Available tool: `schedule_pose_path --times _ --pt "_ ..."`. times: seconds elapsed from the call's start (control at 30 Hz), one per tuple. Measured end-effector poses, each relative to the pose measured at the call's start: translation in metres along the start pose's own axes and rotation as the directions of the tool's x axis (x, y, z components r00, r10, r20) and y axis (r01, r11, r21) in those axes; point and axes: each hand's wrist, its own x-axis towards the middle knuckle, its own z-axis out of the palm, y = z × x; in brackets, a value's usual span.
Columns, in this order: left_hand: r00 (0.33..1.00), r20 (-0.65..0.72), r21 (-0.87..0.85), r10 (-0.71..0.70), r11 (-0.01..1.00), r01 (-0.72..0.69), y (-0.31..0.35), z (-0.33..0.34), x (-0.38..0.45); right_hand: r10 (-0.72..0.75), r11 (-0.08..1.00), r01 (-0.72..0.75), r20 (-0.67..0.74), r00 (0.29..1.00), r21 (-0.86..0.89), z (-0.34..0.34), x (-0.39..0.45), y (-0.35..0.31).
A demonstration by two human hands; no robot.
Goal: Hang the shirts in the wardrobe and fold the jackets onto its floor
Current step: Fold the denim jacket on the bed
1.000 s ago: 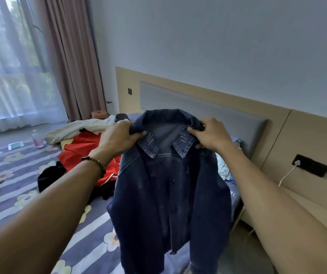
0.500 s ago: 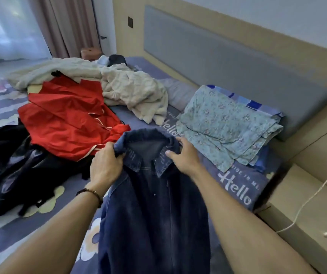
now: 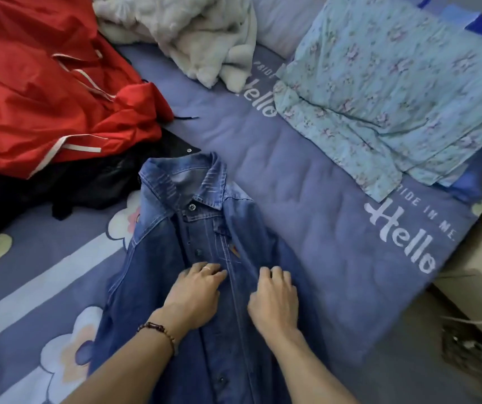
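The fingers [image 3: 204,272] of the left hand [image 3: 194,295] curl down onto the denim jacket [image 3: 158,258], pressing its front; whether they pinch cloth cannot be told. The right hand [image 3: 274,298] lies just beside, its fingers bent onto the placket the same way. The jacket lies front up on the bed [image 3: 306,205], collar toward 12 o'clock. A black garment [image 3: 15,193] and a red jacket [image 3: 38,91] lie at 10 o'clock, a cream blanket [image 3: 204,39] at 12, and a folded floral cloth [image 3: 394,91] at 2.
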Motion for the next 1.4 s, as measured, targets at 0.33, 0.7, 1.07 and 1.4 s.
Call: schedule_pose_path --times 0.33,0.7,1.07,1.4 --pt "0.948 -0.318 -0.040 0.016 0.999 -0.030 0.066 -0.074 0.097 0.229 0.923 -0.105 -0.308 0.923 0.371 -0.150 0.148 0.112" --pt "0.997 -0.061 -0.034 -0.055 0.998 0.053 0.117 -0.071 0.190 0.241 0.969 -0.247 -0.261 0.935 0.010 -0.164 0.188 0.208" --pt "0.841 -0.453 -0.170 -0.296 0.955 0.244 0.016 -0.061 0.079 -0.583 0.811 0.585 -0.105 0.806 -0.006 -0.092 0.158 0.007" --pt "0.452 -0.098 -0.527 -0.886 0.432 0.732 -0.045 0.003 -0.017 -0.636 0.768 0.517 0.355 0.685 0.378 -0.029 0.114 -0.136"
